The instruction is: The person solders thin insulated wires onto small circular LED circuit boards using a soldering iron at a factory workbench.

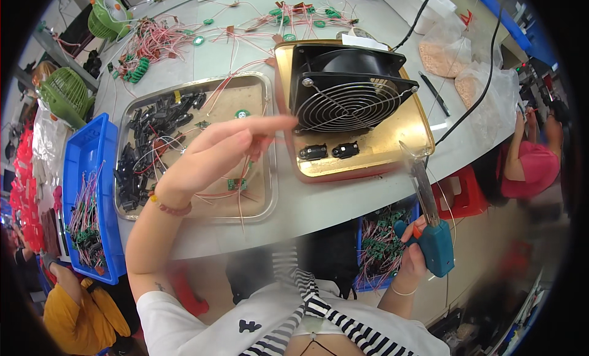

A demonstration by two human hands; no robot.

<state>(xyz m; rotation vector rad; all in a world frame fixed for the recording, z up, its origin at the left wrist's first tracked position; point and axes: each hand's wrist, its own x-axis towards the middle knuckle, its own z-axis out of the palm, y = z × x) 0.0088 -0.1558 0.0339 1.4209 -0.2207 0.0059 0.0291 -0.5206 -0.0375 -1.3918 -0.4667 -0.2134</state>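
Observation:
My left hand (215,149) hovers over the right part of a metal tray (267,196). Its index finger stretches toward the lower left corner of a black fan (350,104) with a round wire guard; the other fingers are partly hidden, and nothing shows in them. In my right hand (415,258) is a teal soldering gun (437,248) with an orange trigger, its metal barrel pointing up at the right corner of a gold tray (392,150). Two small black housings (329,150) lie on that tray in front of the fan. Black parts (144,132) and wired green boards (237,184) fill the metal tray.
Pink-wired green boards (162,40) spread along the table's back. A blue bin (110,190) stands left, another blue bin (368,282) below the table edge. A black pen (434,93), plastic bags (485,86) and a black cable (491,80) lie right. Other people sit on both sides.

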